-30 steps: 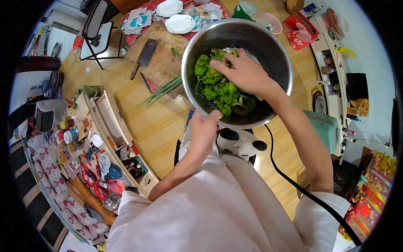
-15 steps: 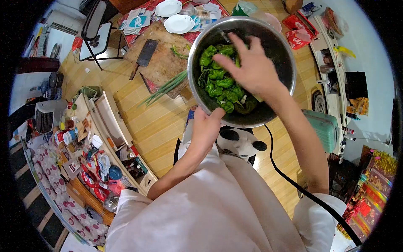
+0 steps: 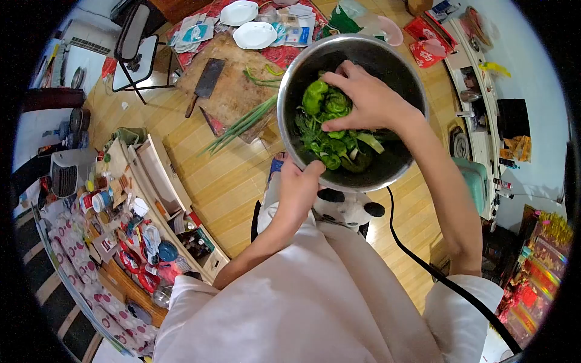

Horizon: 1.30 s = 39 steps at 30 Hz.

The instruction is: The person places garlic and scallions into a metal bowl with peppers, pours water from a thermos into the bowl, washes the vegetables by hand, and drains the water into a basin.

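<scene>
My left hand grips the near-left rim of a large metal bowl, thumb over the edge. Inside the bowl lie glossy green peppers along with leafy greens and a pale cut stalk piece. Reaching in from the right, my right hand has its fingers curled around some of the peppers. Its fingertips are partly hidden among them.
Left of the bowl, a wooden chopping board carries a cleaver and long green onions. Two white plates stand behind it. A panda-patterned stool is below the bowl, with a black cable beside it.
My right hand has gone from spread fingers above the peppers to curled around some of them. The peppers and greens have shifted, and the bowl sits slightly lower and further right in view.
</scene>
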Tool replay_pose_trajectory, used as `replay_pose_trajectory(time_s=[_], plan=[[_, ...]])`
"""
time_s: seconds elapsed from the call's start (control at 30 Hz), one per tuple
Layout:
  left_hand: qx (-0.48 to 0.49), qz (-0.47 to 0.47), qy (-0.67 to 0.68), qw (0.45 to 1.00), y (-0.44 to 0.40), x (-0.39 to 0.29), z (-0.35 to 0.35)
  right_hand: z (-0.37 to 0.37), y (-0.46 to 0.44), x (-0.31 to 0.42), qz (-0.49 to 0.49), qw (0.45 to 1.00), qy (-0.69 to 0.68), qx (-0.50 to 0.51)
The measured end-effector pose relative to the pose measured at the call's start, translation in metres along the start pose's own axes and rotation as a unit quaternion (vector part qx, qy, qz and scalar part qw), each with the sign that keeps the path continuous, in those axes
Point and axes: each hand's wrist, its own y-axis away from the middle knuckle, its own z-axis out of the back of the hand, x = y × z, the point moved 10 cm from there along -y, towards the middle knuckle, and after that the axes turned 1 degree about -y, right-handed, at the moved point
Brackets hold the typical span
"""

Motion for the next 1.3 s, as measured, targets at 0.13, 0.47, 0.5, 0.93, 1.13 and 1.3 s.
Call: replay_pose_trajectory(time_s=[0.13, 0.47, 0.5, 0.93, 1.13, 1.3], plan=[[0.003, 0.002, 0.040, 0.999, 0.005, -0.001, -0.007, -0.001, 0.004, 0.010, 0.018, 0.994, -0.095, 0.043], [0.044, -0.012, -0.004, 0.999, -0.003, 0.000, -0.011, -0.030, 0.021, 0.034, -0.040, 0.985, -0.103, 0.134], [0.044, -0.013, -0.003, 0.999, -0.003, -0.002, -0.012, -0.026, 0.018, 0.035, -0.038, 0.996, -0.051, 0.069], [0.037, -0.007, 0.017, 0.999, -0.001, -0.009, -0.013, 0.005, -0.020, -0.018, -0.118, 0.974, -0.041, -0.188], [0.030, 0.001, 0.056, 0.998, 0.000, -0.013, -0.014, 0.000, -0.016, 0.039, 0.061, 0.985, -0.046, -0.156], [0.060, 0.018, 0.060, 0.996, -0.005, -0.003, -0.016, -0.015, -0.024, 0.045, 0.070, 0.993, -0.039, -0.089]])
